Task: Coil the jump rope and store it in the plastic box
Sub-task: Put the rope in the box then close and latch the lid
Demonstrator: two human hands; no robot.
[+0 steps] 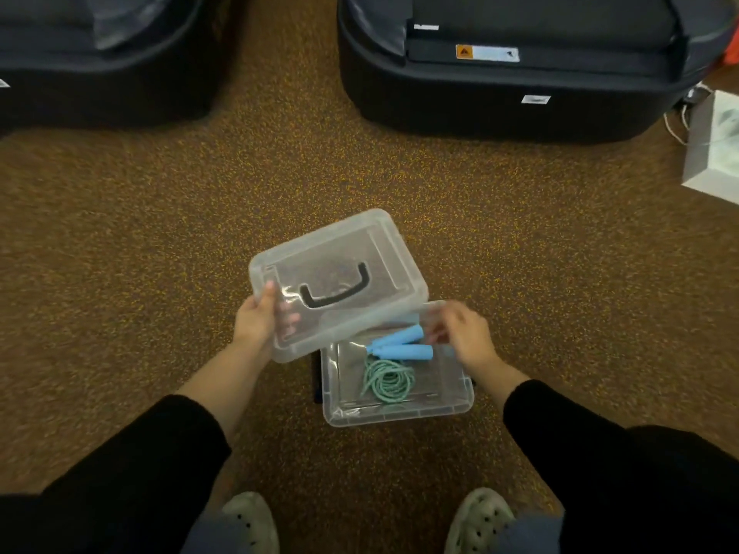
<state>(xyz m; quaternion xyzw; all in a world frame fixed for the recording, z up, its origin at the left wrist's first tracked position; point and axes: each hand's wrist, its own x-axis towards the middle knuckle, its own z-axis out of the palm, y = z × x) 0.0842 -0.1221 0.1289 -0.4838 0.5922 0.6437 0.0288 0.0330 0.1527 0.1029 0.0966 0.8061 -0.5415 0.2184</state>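
A clear plastic box point(400, 413) stands open on the speckled brown floor between my feet. Inside it lies the jump rope: a coil of green cord point(388, 379) and two blue handles point(404, 345) side by side at the box's far end. My left hand point(260, 319) grips the left edge of the clear lid point(340, 249), which has a black carry handle and hangs tilted over the box's far left corner. My right hand point(464, 333) is blurred over the box's far right corner, fingers curled near the lid's edge and the blue handles; whether it holds anything is unclear.
Two large black machine bases stand at the back, one at the left point(100, 74) and one at the right point(520, 74), with a strip of floor between them. A white carton point(716, 149) sits at the right edge. My two shoes point(252, 521) are at the bottom.
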